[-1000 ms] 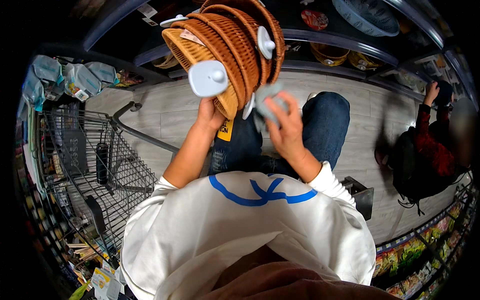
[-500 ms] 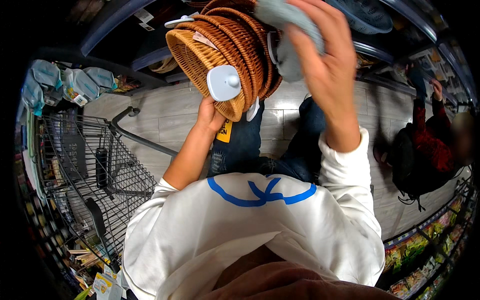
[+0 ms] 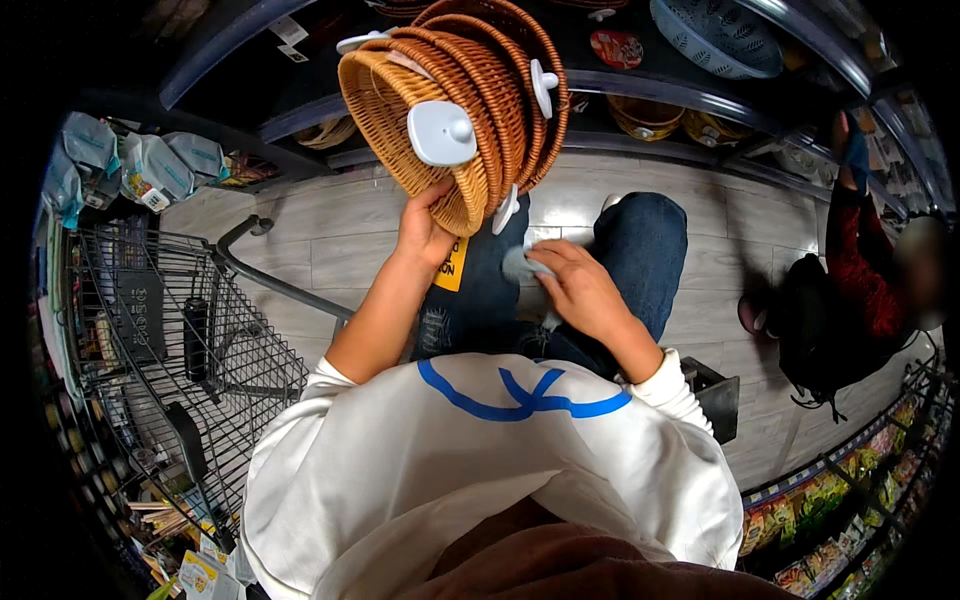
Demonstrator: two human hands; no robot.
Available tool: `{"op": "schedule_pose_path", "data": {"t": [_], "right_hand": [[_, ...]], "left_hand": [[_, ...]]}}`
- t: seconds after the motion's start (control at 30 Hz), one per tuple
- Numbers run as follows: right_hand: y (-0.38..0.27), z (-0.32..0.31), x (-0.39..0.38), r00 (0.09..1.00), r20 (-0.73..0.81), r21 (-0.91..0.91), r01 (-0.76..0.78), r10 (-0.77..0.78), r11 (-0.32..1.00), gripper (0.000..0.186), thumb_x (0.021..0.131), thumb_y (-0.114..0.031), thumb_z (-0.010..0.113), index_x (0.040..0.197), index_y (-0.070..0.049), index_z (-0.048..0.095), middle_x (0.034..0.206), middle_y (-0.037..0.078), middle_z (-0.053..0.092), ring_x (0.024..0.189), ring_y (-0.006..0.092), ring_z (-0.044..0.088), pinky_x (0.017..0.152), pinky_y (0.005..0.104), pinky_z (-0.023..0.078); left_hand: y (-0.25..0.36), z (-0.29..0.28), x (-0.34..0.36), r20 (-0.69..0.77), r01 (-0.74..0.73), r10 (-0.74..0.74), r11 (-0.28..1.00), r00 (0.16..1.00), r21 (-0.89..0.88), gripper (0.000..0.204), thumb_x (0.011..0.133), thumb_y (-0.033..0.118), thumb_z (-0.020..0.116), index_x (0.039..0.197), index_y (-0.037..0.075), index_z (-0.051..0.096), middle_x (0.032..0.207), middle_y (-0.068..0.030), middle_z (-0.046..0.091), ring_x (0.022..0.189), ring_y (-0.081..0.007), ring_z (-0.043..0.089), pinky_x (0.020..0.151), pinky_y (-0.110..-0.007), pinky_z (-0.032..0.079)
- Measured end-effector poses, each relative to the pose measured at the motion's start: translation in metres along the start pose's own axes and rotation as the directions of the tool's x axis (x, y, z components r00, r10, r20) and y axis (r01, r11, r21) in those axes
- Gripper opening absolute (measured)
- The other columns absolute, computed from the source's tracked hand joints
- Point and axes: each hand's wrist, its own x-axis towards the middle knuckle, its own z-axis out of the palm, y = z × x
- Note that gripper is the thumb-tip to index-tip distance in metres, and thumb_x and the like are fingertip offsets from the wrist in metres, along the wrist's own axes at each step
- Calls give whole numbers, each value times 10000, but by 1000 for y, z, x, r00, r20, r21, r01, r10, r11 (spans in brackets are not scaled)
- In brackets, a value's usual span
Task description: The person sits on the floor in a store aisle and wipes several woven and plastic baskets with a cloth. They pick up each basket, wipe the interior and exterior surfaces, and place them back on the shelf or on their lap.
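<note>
A nested stack of brown wicker baskets, with white plastic security tags clipped on, is tilted in front of the shelf. My left hand grips the lower rim of the light-tan basket at the near end. A yellow label hangs just beside that hand. Over my lap, my right hand is closed around a bunched grey-blue cloth, clear of the baskets. Part of the cloth is hidden under the fingers.
A wire shopping cart stands at the left. The dark shelf ahead carries a blue perforated basket and, lower, yellow-brown baskets. At the right, a person in dark red and black reaches toward the shelving. Packaged goods line the lower right.
My right hand has moved with the cloth from the far side of the stack down and back to above my lap. The stack has shifted only slightly in my left hand.
</note>
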Motion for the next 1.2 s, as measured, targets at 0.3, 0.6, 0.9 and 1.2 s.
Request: {"op": "schedule_pose_path", "data": {"t": [0.3, 0.6, 0.9, 1.2], "right_hand": [[-63, -115, 67, 878, -451, 680, 224, 158, 698, 333, 907, -211, 540, 1161, 3, 561, 1109, 92, 584, 955, 145, 577, 835, 282, 460], [-91, -67, 81, 799, -445, -217, 343, -405, 914, 453, 680, -76, 653, 1130, -81, 601, 1186, 84, 539, 913, 269, 473, 791, 352, 395], [-20, -17, -12, 822, -366, -202, 388, -437, 899, 426, 583, 1, 647, 996, -100, 661, 1196, 130, 532, 798, 265, 493, 692, 345, 449], [4, -57, -38, 837, -225, 696, -221, 499, 683, 236, 873, -150, 570, 1069, -28, 618, 1075, 67, 605, 980, 155, 558, 863, 283, 441]], "left_hand": [[-3, 28, -19, 57, -78, 70, 986, 996, 150, 461, 813, -7, 527, 1257, -8, 405, 1187, -151, 523, 1089, -286, 528, 947, -406, 443], [-6, 11, -13, 122, -127, 109, 981, 987, 149, 449, 834, 36, 535, 1265, 14, 413, 1197, -140, 525, 1105, -283, 524, 930, -416, 468], [-2, 2, -6, 136, -36, 14, 985, 991, 167, 447, 938, 262, 475, 1312, 41, 370, 1237, -148, 495, 1070, -258, 546, 881, -414, 506], [23, -10, 13, 583, -683, 357, 341, 730, 646, 386, 885, 129, 538, 1247, 37, 441, 1174, -146, 541, 1078, -254, 547, 904, -402, 488]]}}
